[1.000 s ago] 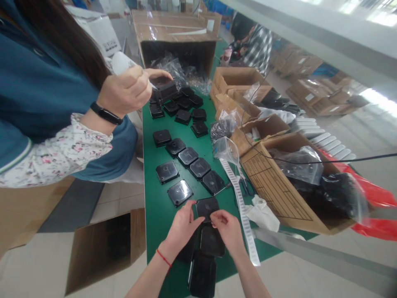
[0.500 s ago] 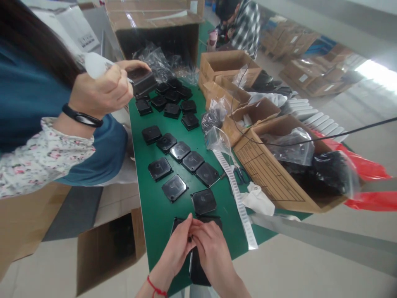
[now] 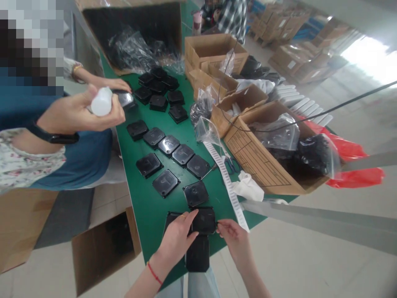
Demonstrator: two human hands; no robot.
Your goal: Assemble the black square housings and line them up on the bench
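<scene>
Before you runs the green bench [image 3: 149, 207], with a printed cardboard box [image 3: 260, 161] at its right side. Your left hand [image 3: 176, 236] rests, thumb and forefinger apart, on a square black casing [image 3: 204, 221] towards the bench's near end; the fingertips of your right hand [image 3: 238, 238] bunch at the casing's right edge (gripping or merely touching, I cannot tell). You wear a red bracelet [image 3: 154, 273] on the left.

I counted: at least 18 black cases [image 3: 196, 193], some overlapping | 1 scissors [image 3: 231, 164] | 1 white strip [image 3: 230, 190] | 1 white bottle [image 3: 101, 102]
</scene>
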